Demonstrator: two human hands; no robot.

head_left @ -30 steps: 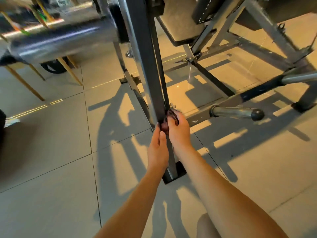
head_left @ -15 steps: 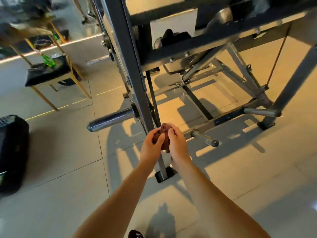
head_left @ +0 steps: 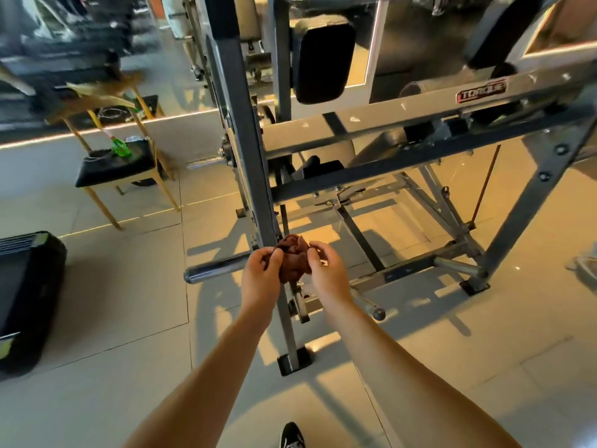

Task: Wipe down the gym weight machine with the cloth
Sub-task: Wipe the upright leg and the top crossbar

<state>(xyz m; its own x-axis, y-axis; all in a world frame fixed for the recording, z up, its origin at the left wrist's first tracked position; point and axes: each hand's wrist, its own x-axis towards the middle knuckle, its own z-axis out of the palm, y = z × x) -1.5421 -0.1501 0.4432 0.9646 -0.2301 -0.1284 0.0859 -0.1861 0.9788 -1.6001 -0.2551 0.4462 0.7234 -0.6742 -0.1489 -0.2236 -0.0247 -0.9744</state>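
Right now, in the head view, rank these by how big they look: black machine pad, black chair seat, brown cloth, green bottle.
1. black machine pad
2. black chair seat, though it stands farther off, so its true size is unsure
3. brown cloth, close to the camera
4. green bottle

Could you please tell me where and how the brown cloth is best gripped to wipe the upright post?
Probably round the bunched middle of the brown cloth, from its near side with the right hand, palm toward the upright post. It is crumpled into a ball between both hands, the left hand pinching its left edge.
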